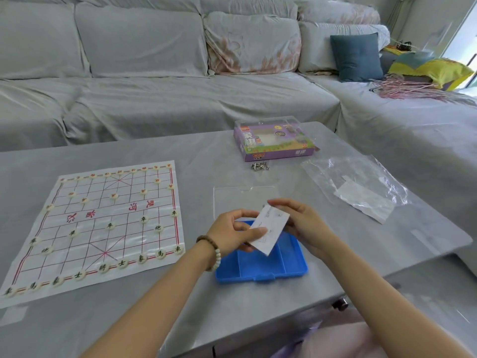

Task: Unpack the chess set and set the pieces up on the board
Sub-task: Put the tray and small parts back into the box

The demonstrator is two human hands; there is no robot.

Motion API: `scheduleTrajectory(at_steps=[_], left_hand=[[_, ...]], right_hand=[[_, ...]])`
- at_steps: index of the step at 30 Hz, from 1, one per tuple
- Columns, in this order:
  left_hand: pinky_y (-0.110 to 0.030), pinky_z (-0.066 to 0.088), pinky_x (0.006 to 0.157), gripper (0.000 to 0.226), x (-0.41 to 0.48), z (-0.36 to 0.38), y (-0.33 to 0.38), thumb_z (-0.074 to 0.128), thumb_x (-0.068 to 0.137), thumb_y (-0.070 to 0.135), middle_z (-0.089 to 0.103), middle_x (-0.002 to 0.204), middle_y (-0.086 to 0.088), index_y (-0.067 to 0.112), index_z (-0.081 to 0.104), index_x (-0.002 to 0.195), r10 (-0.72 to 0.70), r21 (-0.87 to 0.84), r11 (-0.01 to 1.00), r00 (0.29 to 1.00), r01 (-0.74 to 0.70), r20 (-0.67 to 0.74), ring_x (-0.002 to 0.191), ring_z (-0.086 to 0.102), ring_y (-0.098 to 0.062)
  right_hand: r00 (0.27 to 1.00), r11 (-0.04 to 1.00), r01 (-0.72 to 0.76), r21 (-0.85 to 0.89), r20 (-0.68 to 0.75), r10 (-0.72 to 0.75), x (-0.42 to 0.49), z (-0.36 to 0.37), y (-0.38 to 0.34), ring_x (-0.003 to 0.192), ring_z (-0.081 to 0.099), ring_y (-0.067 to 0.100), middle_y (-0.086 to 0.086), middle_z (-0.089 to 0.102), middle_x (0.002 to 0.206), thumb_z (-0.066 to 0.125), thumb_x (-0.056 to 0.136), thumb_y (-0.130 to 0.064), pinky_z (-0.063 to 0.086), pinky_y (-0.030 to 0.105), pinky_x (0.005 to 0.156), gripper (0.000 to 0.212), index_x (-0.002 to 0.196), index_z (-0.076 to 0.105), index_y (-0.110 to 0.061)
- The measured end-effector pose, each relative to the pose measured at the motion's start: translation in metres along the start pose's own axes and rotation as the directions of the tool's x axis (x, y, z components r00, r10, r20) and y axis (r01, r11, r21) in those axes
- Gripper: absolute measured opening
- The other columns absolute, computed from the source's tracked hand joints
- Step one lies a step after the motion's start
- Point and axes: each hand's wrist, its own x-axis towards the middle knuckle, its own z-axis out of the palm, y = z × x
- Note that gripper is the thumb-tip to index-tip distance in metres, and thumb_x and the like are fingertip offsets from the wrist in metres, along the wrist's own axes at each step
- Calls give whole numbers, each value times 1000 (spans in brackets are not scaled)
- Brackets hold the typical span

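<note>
Holding a printed paper slip (271, 228) in both hands above the blue tray (260, 267), with the chess board (85, 244) laid out to the left.

The left hand (232, 232) pinches the slip's near left edge between thumb and fingers, and the right hand (302, 223) grips its far right end. The pieces (122, 263) stand on the board, well apart from the hands. The board looks like a thin sheet, so a left forearm swinging across it could drag it or scatter the near right pieces. Hands and slip cover part of the tray, so I cannot tell whether any pieces remain inside. The slip's print and the far pieces' characters are too small to read. A clear lid (232, 200) lies just beyond the tray.
</note>
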Motion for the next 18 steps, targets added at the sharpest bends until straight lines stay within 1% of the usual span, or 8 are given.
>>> scheduleTrajectory(at_steps=[2, 5, 7, 9, 12, 14, 16, 18], left_hand=[[-21, 53, 53, 38, -2, 5, -2, 72, 78, 16, 70, 71, 2, 22, 55, 112, 70, -17, 997, 990, -73, -124, 69, 70, -10], [-22, 54, 54, 42, -4, 12, -9, 72, 78, 17, 70, 77, -2, 20, 54, 116, 134, 21, 991, 964, -133, -232, 70, 69, -11], [-25, 56, 67, 43, -2, 13, -18, 70, 80, 23, 70, 83, 2, 23, 52, 119, 198, 189, 970, 950, -154, -241, 77, 66, -8], [-24, 47, 91, 45, 1, 6, -28, 62, 85, 34, 65, 102, 9, 27, 46, 127, 288, 424, 890, 926, -165, -245, 96, 57, -4], [-24, 26, 106, 55, 7, -7, -41, 48, 92, 42, 42, 138, 6, 23, 32, 140, 361, 677, 723, 910, -134, -206, 128, 35, -11], [-29, 18, 113, 58, 11, -13, -49, 42, 93, 45, 29, 148, 4, 21, 26, 144, 328, 770, 633, 930, -84, -168, 138, 21, -15], [-32, 13, 115, 58, 16, -17, -54, 39, 94, 46, 25, 151, 4, 21, 24, 144, 291, 786, 616, 943, -54, -163, 141, 14, -17], [-33, 13, 116, 58, 22, -22, -54, 39, 94, 45, 24, 152, 3, 20, 25, 144, 287, 769, 637, 941, -47, -180, 141, 13, -17]], right_hand=[[1000, 998, -21, 64, 23, 19, -1, -2, 0, 90, 69, 19, 6, 72, 98, 48, 96, -19, 57, 28, 76, 19, 110, 62, -16], [998, 993, 54, -105, 24, -52, -3, -4, 3, 88, 70, 18, 9, 71, 98, 61, 88, -9, 57, 24, 72, 23, 110, 61, -10], [997, 976, 75, -205, 24, -71, -2, -4, 7, 80, 70, 16, 10, 72, 91, 66, 83, -3, 55, 21, 67, 23, 105, 64, -7], [996, 941, 88, -326, 57, -73, 1, -5, 13, 75, 67, 15, 8, 71, 84, 68, 82, -2, 54, 20, 65, 17, 98, 68, -9], [983, 768, 170, -617, 160, -88, 7, -4, 23, 69, 60, 3, -5, 66, 77, 71, 81, -10, 49, 17, 67, 15, 94, 71, -18], [974, 611, 223, -759, 204, -102, 10, -1, 29, 71, 55, -3, -17, 61, 80, 74, 79, -19, 43, 14, 69, 16, 93, 71, -25], [971, 489, 240, -838, 212, -113, 13, 1, 33, 80, 52, 0, -16, 56, 86, 75, 76, -26, 39, 16, 74, 17, 92, 69, -31], [971, 448, 237, -862, 198, -133, 17, 1, 32, 84, 50, 5, -12, 50, 90, 78, 73, -30, 40, 20, 78, 23, 90, 63, -33]])
